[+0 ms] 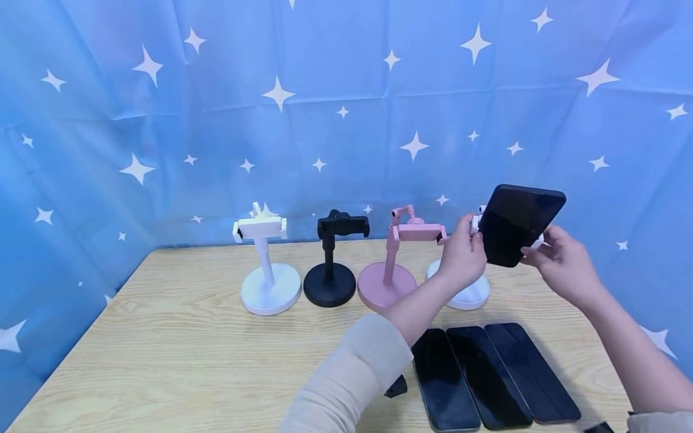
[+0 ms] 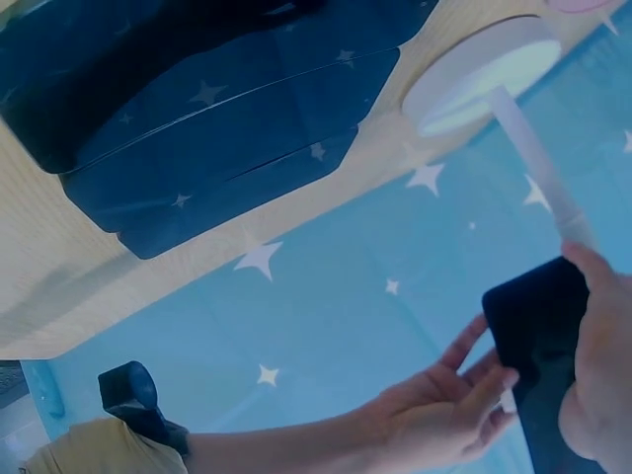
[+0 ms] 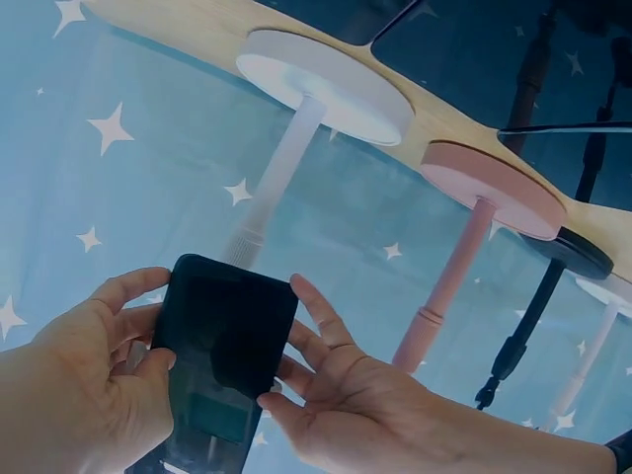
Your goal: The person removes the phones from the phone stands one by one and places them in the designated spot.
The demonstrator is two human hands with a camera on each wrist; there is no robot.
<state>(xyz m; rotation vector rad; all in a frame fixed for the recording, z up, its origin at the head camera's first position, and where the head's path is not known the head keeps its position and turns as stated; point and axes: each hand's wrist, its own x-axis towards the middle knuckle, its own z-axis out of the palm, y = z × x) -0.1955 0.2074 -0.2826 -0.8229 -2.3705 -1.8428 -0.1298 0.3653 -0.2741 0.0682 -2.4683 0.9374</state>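
A dark smartphone [image 1: 514,225] is tilted upright at the holder of the rightmost white phone stand [image 1: 470,297], with white clamp ends showing at both its sides. My left hand [image 1: 463,255] pinches the phone's left edge beside one clamp end. On the opposite edge, my right hand [image 1: 563,267] grips the phone near the other clamp end [image 1: 538,242], thumb in front. The right wrist view shows the phone [image 3: 222,336] between both hands, with the stand's post [image 3: 281,178] behind it. How far the clamp encloses the phone is hidden.
To the left stand a pink phone stand [image 1: 387,285], a black one [image 1: 329,285] and another white one [image 1: 271,288], their holders bare. Three dark phones [image 1: 487,376] lie side by side on the wooden table [image 1: 178,355]. A blue star-patterned curtain [image 1: 325,54] hangs behind.
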